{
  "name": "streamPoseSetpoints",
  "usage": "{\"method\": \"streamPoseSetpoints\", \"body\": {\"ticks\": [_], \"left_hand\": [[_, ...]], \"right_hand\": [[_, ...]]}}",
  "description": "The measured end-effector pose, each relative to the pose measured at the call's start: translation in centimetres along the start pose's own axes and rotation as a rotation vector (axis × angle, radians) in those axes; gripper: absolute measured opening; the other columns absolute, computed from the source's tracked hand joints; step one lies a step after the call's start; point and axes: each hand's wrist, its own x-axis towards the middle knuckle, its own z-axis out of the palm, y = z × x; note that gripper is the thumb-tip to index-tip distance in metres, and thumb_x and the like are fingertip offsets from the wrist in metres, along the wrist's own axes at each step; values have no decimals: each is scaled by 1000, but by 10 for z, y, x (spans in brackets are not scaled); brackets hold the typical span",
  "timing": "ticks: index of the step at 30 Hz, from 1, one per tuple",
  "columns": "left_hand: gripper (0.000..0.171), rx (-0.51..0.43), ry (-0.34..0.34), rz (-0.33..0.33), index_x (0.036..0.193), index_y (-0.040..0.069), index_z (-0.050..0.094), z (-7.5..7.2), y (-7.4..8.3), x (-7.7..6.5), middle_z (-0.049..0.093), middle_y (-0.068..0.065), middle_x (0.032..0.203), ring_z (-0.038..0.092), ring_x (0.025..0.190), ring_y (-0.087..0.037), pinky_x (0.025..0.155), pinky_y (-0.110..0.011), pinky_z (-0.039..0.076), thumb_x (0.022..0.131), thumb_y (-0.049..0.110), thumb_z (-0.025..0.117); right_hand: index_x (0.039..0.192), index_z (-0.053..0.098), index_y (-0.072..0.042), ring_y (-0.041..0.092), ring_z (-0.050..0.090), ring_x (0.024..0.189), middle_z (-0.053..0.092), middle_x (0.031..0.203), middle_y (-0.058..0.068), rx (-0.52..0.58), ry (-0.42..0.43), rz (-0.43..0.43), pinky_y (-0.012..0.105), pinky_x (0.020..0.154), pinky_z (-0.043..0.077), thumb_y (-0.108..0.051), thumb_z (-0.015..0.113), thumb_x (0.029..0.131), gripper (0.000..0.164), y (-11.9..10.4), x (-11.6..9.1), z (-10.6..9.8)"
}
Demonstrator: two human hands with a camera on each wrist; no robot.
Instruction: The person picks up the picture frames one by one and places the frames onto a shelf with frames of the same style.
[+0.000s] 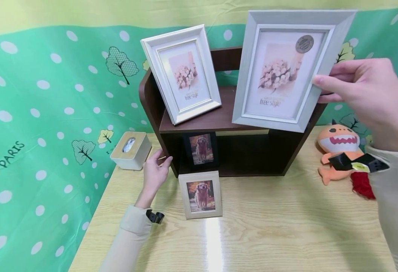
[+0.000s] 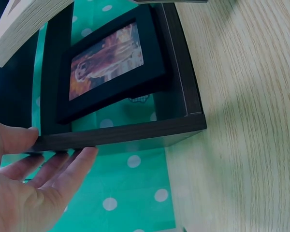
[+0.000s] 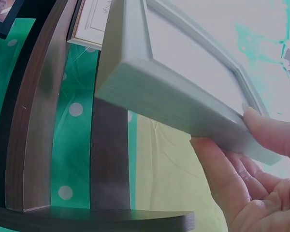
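My right hand grips a large pale grey picture frame by its right edge, thumb on the front, fingers behind. The frame is held up before the right part of a dark brown two-tier shelf. In the right wrist view, the hand grips the frame by its side. My left hand holds the shelf's left side panel, its thumb inside and fingers outside in the left wrist view. A white picture frame leans on the upper tier at left.
Below, a black frame with a dog photo stands in the lower tier. A cream frame stands on the wooden table in front. A tissue box sits left, an orange plush shark and a red item right.
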Motion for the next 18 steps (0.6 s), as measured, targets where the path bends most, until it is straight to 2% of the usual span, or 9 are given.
{"method": "streamPoseSetpoints", "body": {"ticks": [5,12,18], "left_hand": [[23,-7,5,16,111,-2,66,2,-2,-3,67,-18,100,68,88,-31,74,-34,56,88,1,66],[25,-23,-17,12,112,-4,65,-3,0,-7,67,-20,100,67,88,-33,73,-34,56,88,0,66],[25,-10,-24,18,113,-4,65,-8,4,-10,67,-20,100,67,88,-33,73,-34,56,88,0,67]], "right_hand": [[116,69,-6,11,69,78,71,96,-1,46,23,8,22,65,53,-15,76,81,36,-8,-7,5],[125,64,-10,13,67,85,67,109,3,-68,65,69,17,67,52,-28,76,80,50,-12,-11,5],[124,62,-2,12,69,75,69,97,-1,-37,82,96,18,65,53,-27,78,79,55,-20,-14,9]]}}
